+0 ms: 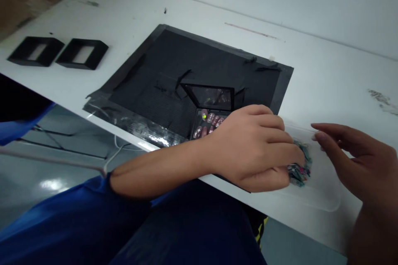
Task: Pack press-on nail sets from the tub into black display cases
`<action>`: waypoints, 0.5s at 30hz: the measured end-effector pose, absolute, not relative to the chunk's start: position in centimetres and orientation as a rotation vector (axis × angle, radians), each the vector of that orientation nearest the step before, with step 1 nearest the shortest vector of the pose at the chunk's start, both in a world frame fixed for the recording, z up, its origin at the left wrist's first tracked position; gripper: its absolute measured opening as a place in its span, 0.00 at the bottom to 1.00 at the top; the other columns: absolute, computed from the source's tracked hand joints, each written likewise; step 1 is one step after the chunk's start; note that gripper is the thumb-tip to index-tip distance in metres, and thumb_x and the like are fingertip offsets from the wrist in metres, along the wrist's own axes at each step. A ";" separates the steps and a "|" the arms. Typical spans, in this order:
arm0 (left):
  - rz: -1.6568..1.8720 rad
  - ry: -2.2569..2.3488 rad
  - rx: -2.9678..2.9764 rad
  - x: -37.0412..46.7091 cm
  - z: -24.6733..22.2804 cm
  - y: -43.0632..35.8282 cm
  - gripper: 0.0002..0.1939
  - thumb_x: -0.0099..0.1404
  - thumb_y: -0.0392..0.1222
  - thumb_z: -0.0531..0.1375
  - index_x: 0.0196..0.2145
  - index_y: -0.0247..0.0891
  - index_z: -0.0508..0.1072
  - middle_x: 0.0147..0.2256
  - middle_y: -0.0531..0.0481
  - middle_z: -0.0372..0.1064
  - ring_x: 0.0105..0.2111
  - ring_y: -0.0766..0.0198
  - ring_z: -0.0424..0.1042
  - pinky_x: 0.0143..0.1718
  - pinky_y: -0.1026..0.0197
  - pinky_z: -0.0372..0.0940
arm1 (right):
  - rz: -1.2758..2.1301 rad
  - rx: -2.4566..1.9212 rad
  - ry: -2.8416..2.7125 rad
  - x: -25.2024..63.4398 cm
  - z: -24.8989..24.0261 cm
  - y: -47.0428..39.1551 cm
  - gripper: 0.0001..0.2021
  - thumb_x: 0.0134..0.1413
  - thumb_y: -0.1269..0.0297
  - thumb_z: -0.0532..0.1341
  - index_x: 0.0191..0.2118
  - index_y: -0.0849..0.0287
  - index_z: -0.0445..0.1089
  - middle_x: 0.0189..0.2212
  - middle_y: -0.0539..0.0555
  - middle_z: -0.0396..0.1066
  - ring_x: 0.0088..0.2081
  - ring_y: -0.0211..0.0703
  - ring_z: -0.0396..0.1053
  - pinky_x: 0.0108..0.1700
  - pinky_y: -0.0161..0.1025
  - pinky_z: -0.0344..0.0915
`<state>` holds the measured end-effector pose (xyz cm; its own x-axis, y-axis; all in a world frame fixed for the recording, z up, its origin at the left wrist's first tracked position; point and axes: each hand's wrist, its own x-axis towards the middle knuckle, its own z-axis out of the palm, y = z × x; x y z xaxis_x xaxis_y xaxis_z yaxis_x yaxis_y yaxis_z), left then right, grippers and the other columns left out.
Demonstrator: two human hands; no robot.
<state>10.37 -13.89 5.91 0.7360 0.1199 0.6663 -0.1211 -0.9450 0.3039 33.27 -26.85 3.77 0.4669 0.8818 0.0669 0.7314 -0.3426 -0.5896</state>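
Note:
My left hand (258,149) reaches across to the right, its fingers curled over small packets with teal and pink contents (300,169). Its fingertips are pressed together, and what they grip, if anything, is hidden. The packets lie in a clear shallow plastic tray (326,192). On the tray's right side, my right hand (351,153) hovers with thumb and forefinger apart. Partly behind my left hand stands an open black case (233,98) with a clear lid tilted up. Pinkish press-on nails (211,118) with silvery decorations sit in rows inside it.
Beneath the case is a black mat (149,91) taped to the white table (130,12). Two black open frames (82,54) stand at the table's left. A wall runs along the back, and the table's front edge is near my body.

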 end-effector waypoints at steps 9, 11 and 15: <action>0.918 -0.043 2.591 10.3 5.8 -13.8 0.16 0.62 0.35 0.52 0.38 0.38 0.80 0.31 0.57 0.80 0.32 0.67 0.77 0.41 0.61 0.70 | 0.320 -2.167 -1.354 33.3 4.0 -26.8 0.19 0.53 0.39 0.64 0.44 0.41 0.80 0.30 0.47 0.77 0.31 0.38 0.74 0.18 0.27 0.62; 0.828 -0.008 2.596 10.2 5.9 -13.9 0.20 0.63 0.33 0.50 0.45 0.40 0.78 0.33 0.58 0.80 0.34 0.67 0.77 0.44 0.62 0.70 | 0.314 -2.167 -1.354 33.3 3.9 -26.9 0.19 0.53 0.39 0.63 0.44 0.42 0.80 0.32 0.47 0.78 0.31 0.38 0.74 0.18 0.27 0.62; 0.737 0.087 2.629 10.0 5.9 -13.6 0.27 0.64 0.32 0.48 0.60 0.41 0.68 0.40 0.56 0.80 0.40 0.68 0.77 0.48 0.62 0.68 | 0.332 -2.155 -1.368 33.2 3.8 -27.0 0.20 0.54 0.40 0.63 0.46 0.43 0.79 0.36 0.48 0.79 0.33 0.40 0.75 0.21 0.28 0.65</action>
